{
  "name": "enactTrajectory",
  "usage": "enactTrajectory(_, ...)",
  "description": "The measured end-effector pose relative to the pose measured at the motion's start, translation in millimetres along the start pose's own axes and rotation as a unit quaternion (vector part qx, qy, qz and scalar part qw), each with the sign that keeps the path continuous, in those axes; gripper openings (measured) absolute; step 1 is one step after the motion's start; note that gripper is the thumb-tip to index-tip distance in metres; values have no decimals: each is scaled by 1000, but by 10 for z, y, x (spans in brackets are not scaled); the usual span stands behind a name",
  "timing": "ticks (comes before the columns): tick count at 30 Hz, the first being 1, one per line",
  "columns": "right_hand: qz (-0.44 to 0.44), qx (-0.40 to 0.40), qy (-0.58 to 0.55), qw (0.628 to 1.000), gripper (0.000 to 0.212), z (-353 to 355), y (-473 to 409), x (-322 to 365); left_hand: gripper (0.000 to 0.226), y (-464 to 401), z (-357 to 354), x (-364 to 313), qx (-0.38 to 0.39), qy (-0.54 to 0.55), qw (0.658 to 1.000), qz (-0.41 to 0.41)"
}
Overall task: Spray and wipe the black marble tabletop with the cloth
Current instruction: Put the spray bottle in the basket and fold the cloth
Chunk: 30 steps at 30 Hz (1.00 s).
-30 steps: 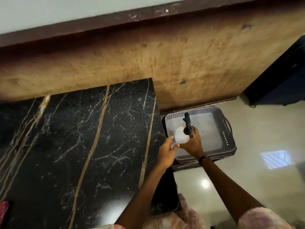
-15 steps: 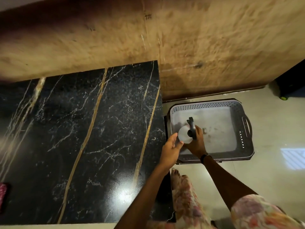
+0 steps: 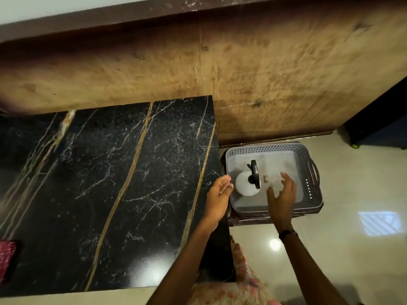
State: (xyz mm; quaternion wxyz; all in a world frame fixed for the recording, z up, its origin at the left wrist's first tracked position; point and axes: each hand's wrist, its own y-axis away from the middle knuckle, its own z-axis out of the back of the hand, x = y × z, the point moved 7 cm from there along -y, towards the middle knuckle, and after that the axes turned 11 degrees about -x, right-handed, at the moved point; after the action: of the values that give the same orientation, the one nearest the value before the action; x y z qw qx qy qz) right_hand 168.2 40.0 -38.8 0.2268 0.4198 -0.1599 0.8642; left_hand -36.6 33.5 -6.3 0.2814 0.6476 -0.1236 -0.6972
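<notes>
Right of centre: white round spray bottle point(image 3: 245, 186) with black trigger head in grey perforated plastic basket point(image 3: 309, 172); probably light, slippery; best gripped at neck. Left hand point(image 3: 218, 198) spread; right hand point(image 3: 283, 198) spread, blurred, holding nothing.

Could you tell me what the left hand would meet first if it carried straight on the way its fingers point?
Probably the spray bottle standing in the grey basket; the left hand points toward it, though depth is unclear.

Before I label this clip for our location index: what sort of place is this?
Probably a room in a home, though which room is unclear: a black marble tabletop stands against a wood-panelled wall, and a grey plastic basket holding a spray bottle sits beside it above a glossy tiled floor.
</notes>
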Motion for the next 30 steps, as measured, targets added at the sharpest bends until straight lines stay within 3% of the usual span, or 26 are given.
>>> enactTrajectory(3,53,-22,-38,998,50,240,226,534,34,116,310,-112,-11,33,999,-30)
enactTrajectory(6,98,53,-88,990,48,123,596,1132,26,237,709,-170,-23,65,997,-45)
enactTrajectory(13,199,187,-116,955,47,-769,1839,2294,22,483,2209,-113,-51,107,989,-92)
enactTrajectory(19,228,281,-120,924,42,-1709,3058,3121,19,552,4010,221,-133,104,981,-97)
enactTrajectory(25,216,410,-77,883,36,-2624,4176,3527,19,712,5676,873,-267,10,959,-90)
enactTrajectory(30,193,482,-35,854,33,-3144,4914,3611,27,828,6565,1286,-403,-138,902,-64)
